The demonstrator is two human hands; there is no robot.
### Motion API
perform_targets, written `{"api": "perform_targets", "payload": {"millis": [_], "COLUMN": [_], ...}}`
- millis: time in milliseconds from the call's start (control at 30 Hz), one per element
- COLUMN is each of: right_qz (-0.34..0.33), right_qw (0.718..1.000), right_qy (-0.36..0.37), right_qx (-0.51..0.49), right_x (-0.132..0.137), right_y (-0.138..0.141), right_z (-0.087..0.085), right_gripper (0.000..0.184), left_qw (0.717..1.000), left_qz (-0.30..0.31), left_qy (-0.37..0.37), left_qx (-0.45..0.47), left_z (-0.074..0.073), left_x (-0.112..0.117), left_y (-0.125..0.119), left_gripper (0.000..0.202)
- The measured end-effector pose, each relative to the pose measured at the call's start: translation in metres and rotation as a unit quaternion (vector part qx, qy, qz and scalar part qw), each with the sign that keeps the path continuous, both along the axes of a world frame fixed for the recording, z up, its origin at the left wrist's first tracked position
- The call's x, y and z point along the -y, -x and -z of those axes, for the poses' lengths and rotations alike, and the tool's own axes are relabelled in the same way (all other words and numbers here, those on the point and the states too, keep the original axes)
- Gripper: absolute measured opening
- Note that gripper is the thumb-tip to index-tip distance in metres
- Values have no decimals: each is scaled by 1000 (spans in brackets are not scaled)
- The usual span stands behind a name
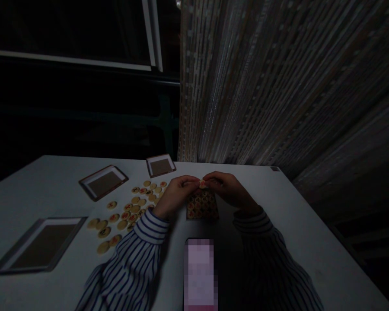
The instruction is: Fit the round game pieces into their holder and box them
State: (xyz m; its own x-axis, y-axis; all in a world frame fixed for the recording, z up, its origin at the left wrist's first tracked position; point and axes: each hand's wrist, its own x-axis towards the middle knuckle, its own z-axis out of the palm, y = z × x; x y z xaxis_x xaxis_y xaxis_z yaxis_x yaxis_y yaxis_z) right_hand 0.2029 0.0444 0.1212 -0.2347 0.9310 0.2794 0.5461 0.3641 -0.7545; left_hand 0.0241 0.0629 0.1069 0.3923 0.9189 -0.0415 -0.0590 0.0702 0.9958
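While left hand (177,192) and right hand (228,188) pinch one round cream red-marked disc (202,184), rowed discs (199,207) sit at its six o'clock, loose discs (135,209) at eight.

The left forearm (125,261) and right forearm (274,259) reach from the near side toward the far side, slanting inward. Striped sleeves (151,226) cover both to the wrists (253,209). The left hand (177,194) points right, the right hand (231,189) left; their fingertips (194,178) nearly meet, pinched.
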Motion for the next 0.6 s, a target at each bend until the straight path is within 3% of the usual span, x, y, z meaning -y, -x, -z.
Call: {"api": "perform_targets", "payload": {"millis": [367, 600], "right_qz": [-32, -47], "right_qw": [992, 971], "right_qy": [-72, -147], "right_qx": [97, 182], "right_x": [3, -4], "right_y": [0, -1], "right_z": [-2, 2], "right_gripper": [27, 30], "left_qw": [998, 999], "left_qz": [-33, -52], "left_qy": [37, 13], "left_qx": [36, -11], "left_z": [-4, 0], "left_x": [3, 0], "left_y": [-4, -6], "left_gripper": [21, 21]}}
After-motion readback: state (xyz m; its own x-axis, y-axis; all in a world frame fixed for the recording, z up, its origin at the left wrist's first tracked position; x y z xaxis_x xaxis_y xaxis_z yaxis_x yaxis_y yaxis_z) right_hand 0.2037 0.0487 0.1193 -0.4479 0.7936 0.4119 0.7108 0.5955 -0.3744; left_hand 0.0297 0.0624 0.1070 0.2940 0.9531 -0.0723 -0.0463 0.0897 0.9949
